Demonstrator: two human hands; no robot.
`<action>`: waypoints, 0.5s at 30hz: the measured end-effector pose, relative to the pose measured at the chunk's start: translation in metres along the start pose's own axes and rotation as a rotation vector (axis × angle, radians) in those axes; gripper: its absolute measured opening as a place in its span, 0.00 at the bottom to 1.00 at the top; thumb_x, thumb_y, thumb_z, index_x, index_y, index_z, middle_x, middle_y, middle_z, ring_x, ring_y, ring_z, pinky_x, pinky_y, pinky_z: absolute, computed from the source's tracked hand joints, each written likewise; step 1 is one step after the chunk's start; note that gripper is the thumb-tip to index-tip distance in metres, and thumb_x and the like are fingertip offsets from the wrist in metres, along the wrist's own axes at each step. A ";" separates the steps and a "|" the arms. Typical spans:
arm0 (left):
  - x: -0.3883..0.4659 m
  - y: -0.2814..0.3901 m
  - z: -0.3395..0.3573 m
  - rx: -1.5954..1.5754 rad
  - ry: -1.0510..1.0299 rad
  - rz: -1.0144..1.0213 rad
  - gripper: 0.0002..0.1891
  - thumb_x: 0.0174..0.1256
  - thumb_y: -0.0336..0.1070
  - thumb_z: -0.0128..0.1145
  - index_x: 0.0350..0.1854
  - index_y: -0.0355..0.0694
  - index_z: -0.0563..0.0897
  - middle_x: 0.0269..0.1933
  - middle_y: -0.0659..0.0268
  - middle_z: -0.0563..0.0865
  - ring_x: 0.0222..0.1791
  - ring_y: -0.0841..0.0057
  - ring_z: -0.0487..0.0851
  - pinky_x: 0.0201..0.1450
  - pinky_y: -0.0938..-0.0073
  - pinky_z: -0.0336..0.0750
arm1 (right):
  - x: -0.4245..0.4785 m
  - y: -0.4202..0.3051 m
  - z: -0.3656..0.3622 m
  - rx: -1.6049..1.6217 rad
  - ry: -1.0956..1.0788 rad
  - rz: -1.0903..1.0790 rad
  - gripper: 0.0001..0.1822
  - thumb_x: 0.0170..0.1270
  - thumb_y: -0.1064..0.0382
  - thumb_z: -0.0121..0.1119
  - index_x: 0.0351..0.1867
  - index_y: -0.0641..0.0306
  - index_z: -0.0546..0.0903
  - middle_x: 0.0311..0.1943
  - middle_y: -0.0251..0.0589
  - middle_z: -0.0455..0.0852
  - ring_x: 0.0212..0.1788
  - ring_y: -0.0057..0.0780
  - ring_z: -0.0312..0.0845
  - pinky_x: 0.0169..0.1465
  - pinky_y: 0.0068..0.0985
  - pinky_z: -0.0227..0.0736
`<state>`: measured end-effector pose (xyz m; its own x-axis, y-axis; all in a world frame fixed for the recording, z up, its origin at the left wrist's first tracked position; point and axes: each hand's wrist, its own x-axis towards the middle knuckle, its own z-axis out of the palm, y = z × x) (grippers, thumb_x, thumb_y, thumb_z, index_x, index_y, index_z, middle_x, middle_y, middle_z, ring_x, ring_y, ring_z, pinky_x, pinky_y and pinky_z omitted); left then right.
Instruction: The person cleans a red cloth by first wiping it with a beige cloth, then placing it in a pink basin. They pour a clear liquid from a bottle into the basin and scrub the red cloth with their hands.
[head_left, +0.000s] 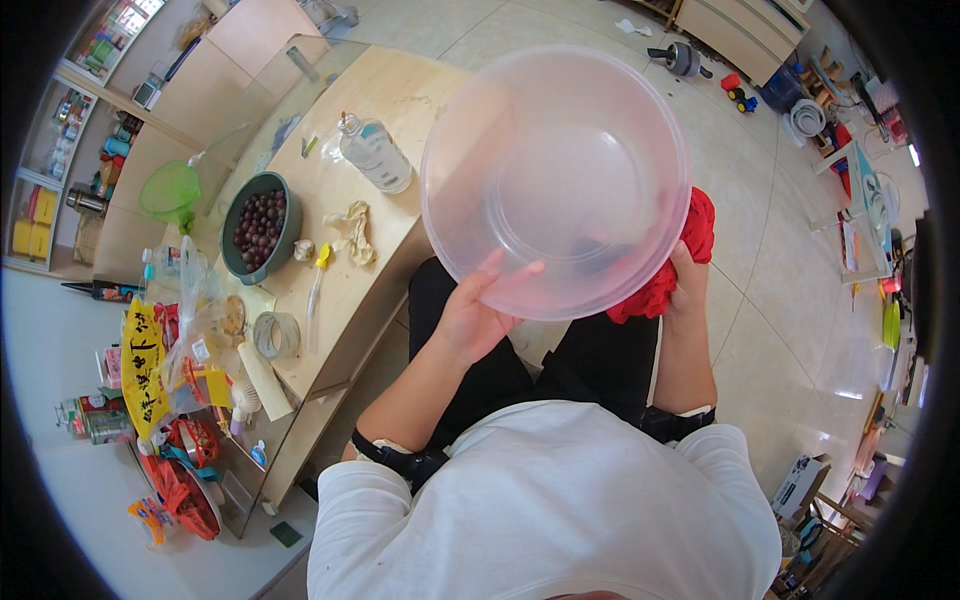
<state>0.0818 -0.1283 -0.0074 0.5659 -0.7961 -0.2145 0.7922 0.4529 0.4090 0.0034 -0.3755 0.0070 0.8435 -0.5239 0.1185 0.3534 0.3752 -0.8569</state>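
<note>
A large translucent plastic basin (555, 172) is held up in front of me, above my lap. My left hand (480, 311) grips its near left side, with the fingertips showing blurred through the plastic. In my right hand (684, 281) is a bunched red cloth (697, 229), pressed against the basin's right outer side. Part of the cloth lies behind the basin and shows only faintly through it. Whether the right fingers also support the basin is hidden by the cloth.
Left of me a wooden table (405, 82) carries a bowl of grapes (259, 229), a clear bottle (377, 154), a tape roll (276, 335), garlic (304, 250) and plastic bags (146, 367). An ab roller (681, 58) and a toy vehicle (741, 100) lie on the tiled floor (772, 300).
</note>
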 end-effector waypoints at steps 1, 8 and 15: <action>0.004 -0.004 -0.003 0.027 -0.013 0.024 0.29 0.66 0.43 0.42 0.70 0.47 0.55 0.65 0.52 0.69 0.64 0.60 0.68 0.66 0.54 0.60 | -0.001 0.003 -0.001 0.034 -0.001 0.004 0.33 0.55 0.58 0.67 0.60 0.67 0.67 0.54 0.41 0.76 0.56 0.33 0.72 0.58 0.33 0.68; 0.020 -0.022 -0.007 0.164 0.017 0.138 0.38 0.63 0.46 0.52 0.73 0.56 0.46 0.70 0.58 0.61 0.67 0.63 0.63 0.66 0.57 0.59 | -0.011 0.010 0.012 -0.027 0.012 0.075 0.36 0.52 0.64 0.67 0.63 0.65 0.64 0.58 0.41 0.73 0.59 0.34 0.69 0.61 0.34 0.64; 0.017 -0.006 -0.046 0.453 0.064 0.104 0.49 0.51 0.58 0.65 0.72 0.52 0.50 0.69 0.63 0.62 0.66 0.65 0.65 0.63 0.55 0.62 | 0.014 -0.017 -0.013 -0.348 -0.113 -0.072 0.44 0.43 0.60 0.66 0.65 0.66 0.61 0.60 0.42 0.69 0.63 0.36 0.63 0.65 0.34 0.57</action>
<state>0.0971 -0.1258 -0.0541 0.6615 -0.7228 -0.1999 0.5588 0.2972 0.7742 0.0041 -0.3990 0.0166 0.8676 -0.4447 0.2226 0.2712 0.0480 -0.9613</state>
